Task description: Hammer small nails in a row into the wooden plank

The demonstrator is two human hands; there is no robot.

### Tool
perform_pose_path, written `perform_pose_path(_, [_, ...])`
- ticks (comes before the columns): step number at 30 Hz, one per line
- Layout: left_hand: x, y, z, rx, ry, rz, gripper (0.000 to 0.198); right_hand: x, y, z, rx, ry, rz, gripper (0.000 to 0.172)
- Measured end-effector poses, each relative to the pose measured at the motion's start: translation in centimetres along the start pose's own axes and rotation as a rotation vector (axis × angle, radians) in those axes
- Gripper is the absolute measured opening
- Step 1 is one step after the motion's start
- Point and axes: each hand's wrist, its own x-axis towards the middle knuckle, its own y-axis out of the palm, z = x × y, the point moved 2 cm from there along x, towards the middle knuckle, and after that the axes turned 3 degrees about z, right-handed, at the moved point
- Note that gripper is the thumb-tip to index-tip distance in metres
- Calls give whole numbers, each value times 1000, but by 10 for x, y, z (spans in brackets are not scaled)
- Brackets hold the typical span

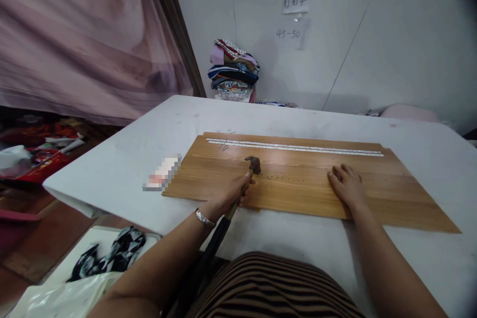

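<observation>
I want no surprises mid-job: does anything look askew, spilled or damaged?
Nothing looks spilled or plainly damaged. One oddity: the left hand grips the hammer close to its head, with most of the handle extending behind. Left of the wooden board, a pixelated patch hides whatever lies there.

A striped top (276, 283) fills the bottom centre of the frame, its narrow brown and black bands curving over a rounded torso. The left forearm (167, 261), lower left, is bare down to a shiny silver-coloured bracelet (204, 217) around the wrist. The right forearm (387, 253), lower right, is bare, as are both slim-fingered hands (348, 185).
</observation>
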Motion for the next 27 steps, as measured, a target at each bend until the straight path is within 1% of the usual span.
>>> perform_pose_path(6, [-2,1,-1,7,-1,25,46,0,-1,0,2,-2,4,49])
perform_pose_path(12, [-3,3,-3,36,-15,18,48,2,2,-2,8,4,5,49])
perform_pose_path(17, [-5,3,-5,34,-28,20,46,2,2,-2,-4,16,16,50])
perform_pose_path(22, [-2,1,-4,39,-9,19,49,1,0,0,-16,11,5,51])
perform_pose_path(27, [-1,1,-2,32,-21,18,50,1,0,-1,-10,21,13,52])
